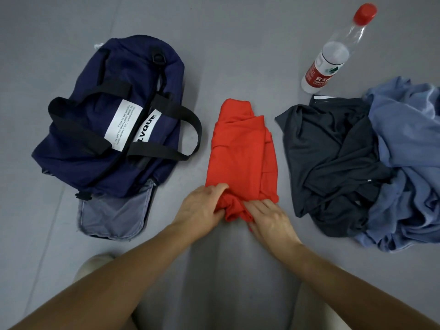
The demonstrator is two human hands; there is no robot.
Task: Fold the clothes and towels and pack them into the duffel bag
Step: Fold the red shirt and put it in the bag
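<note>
A red garment (240, 148) lies folded into a narrow strip on the grey floor in the middle. My left hand (202, 208) grips its bunched near end from the left, thumb and fingers curled into the cloth. From the right, my right hand (269, 217) pinches the same near end. The navy duffel bag (100, 115) with black straps lies to the left, its end flap (114, 215) open toward me. A dark grey garment (333, 148) and a light blue garment (409, 167) lie crumpled at the right.
A clear water bottle (333, 53) with a red cap and red label lies on the floor at the back right, just beyond the dark garment. My knees show at the bottom edge. Bare grey floor lies between the bag and the red garment.
</note>
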